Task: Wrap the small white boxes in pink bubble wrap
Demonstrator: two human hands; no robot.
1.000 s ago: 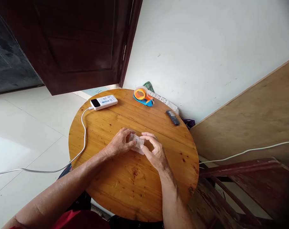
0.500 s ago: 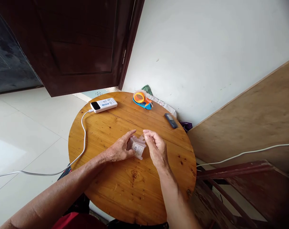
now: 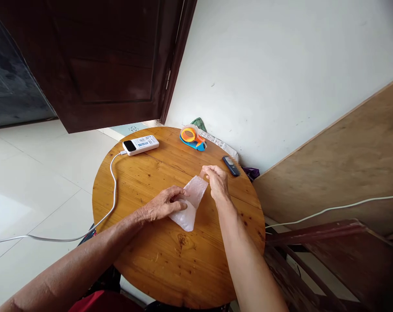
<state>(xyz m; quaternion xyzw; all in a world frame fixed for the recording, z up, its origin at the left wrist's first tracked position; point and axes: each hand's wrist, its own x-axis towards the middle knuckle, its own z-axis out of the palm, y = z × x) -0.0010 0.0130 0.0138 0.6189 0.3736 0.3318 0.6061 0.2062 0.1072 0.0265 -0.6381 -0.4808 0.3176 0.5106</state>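
Holding translucent wrap (image 3: 188,215), dark object (image 3: 230,166) partly pixelated

tape dispenser (image 3: 196,141) behind wrap (image 3: 191,211), power bank (image 3: 141,145) left

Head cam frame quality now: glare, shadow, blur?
Head view, left: glare whitens the glossy pale floor tiles. Head view, lower right: deep shadow swallows detail below the dark red wooden plank. Head view, right side of table: pixelation covers part of a small dark oblong object. Head view, centre: crumpled translucent white plastic wrap looks reasonably sharp.
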